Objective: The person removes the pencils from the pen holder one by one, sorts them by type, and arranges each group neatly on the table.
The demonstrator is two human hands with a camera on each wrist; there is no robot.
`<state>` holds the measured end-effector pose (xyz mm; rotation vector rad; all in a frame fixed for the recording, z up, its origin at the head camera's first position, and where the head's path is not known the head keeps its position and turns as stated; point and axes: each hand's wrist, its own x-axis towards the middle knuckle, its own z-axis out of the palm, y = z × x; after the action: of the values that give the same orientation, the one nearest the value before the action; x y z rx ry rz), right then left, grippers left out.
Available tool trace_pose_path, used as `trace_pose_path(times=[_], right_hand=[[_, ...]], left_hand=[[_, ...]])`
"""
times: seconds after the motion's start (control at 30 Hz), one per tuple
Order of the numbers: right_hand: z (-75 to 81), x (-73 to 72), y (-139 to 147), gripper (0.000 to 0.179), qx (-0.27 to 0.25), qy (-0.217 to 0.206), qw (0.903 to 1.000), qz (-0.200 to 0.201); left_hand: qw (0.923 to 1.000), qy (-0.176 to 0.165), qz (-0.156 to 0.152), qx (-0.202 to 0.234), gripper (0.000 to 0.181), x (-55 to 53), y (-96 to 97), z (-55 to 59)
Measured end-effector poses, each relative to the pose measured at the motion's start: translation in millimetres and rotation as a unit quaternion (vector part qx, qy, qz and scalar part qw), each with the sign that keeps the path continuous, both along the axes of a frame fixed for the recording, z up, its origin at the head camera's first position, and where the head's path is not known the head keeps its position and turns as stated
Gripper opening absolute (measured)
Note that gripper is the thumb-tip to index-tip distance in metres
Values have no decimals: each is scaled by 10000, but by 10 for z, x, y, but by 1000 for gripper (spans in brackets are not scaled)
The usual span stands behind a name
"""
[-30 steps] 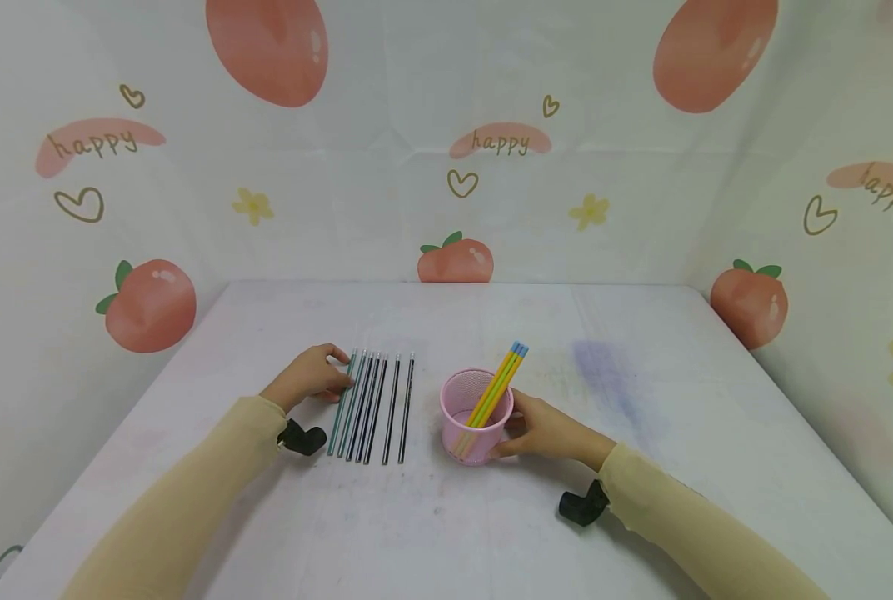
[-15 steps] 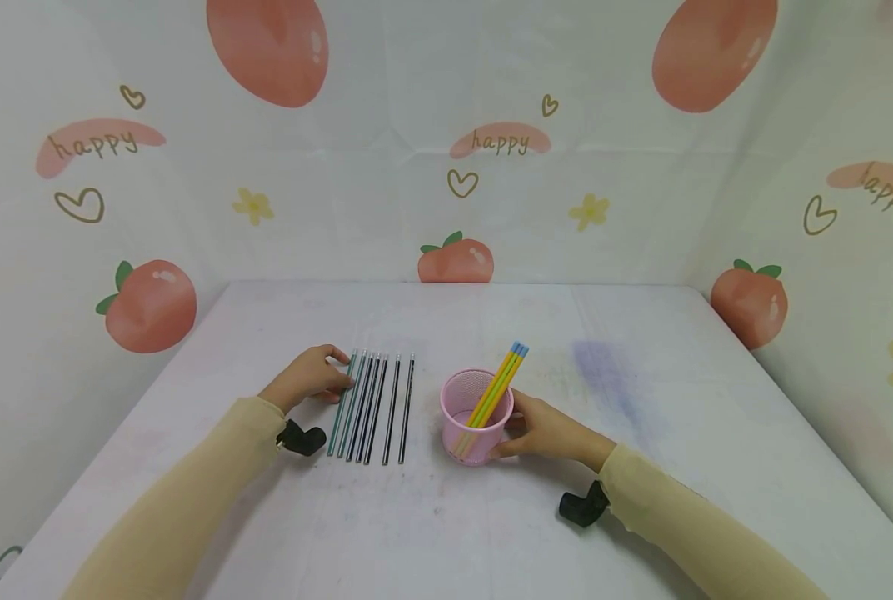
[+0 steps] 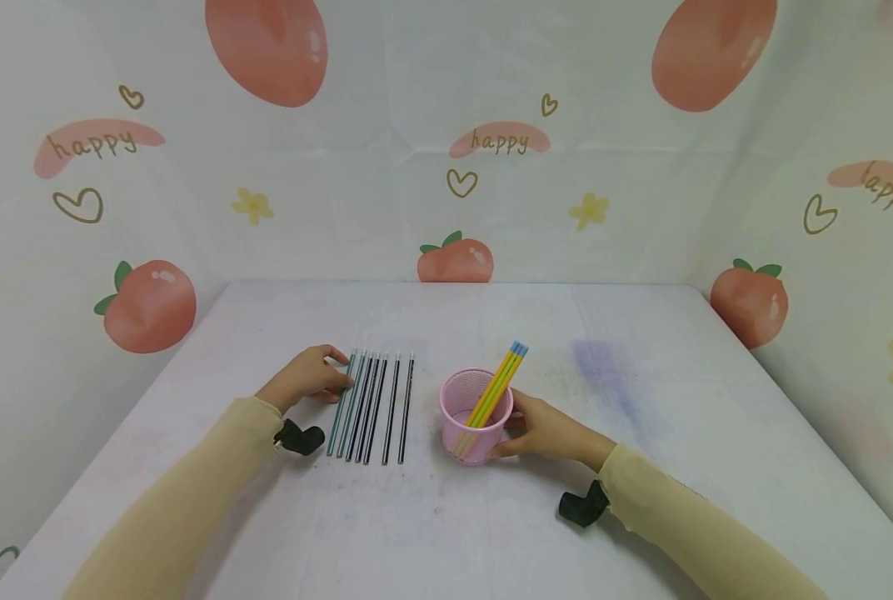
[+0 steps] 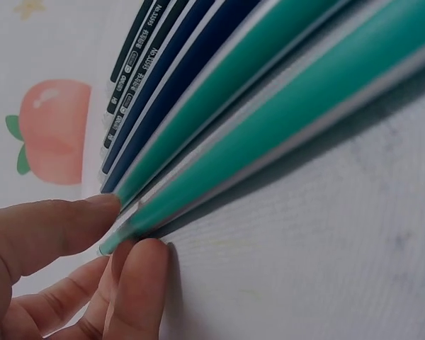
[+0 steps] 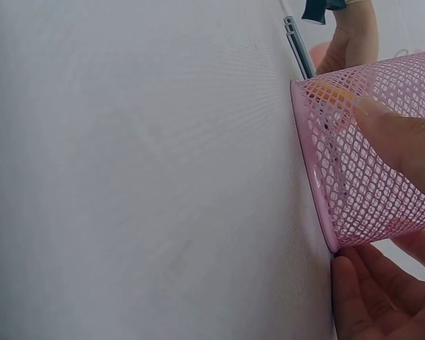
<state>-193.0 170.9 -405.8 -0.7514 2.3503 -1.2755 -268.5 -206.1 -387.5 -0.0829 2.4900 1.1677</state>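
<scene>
Several pencils lie side by side on the white table. Two are teal, and the others are dark, such as the black pencil (image 3: 406, 408) at the right of the row. My left hand (image 3: 304, 375) pinches the outer teal pencil (image 4: 269, 134) near its far end, with a fingertip right at the second teal pencil (image 4: 227, 88). A pink mesh pen holder (image 3: 484, 447) stands upright to the right, with yellow pencils (image 3: 497, 385) leaning inside, blue ends up. My right hand (image 3: 547, 429) grips its right side, thumb (image 5: 404, 142) on the mesh and other fingers around the far side.
A black wrist piece (image 3: 301, 437) sits under the left sleeve and another black piece (image 3: 584, 504) under the right one. A purple stain (image 3: 604, 375) marks the table at the right. A printed cloth backdrop (image 3: 386, 200) rises behind the table's back edge.
</scene>
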Motion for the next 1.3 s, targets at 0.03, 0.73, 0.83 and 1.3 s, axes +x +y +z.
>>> trace_pose_path(times=[0.03, 0.73, 0.83, 1.3], right_hand=[[-2, -1, 2, 83, -5, -1, 10000, 4], [-21, -17, 11, 85, -85, -66, 9999, 41], [-23, -20, 16, 83, -70, 34, 9999, 71], [-53, -32, 20, 82, -123, 67, 9998, 119]], left_hand=[[10000, 4, -24, -22, 52, -4, -5, -1], [9996, 238, -143, 78, 53, 2, -12, 241], [9984, 395, -155, 382, 54, 13, 27, 344], [9633, 1693, -690, 1967, 44, 253, 633, 744]])
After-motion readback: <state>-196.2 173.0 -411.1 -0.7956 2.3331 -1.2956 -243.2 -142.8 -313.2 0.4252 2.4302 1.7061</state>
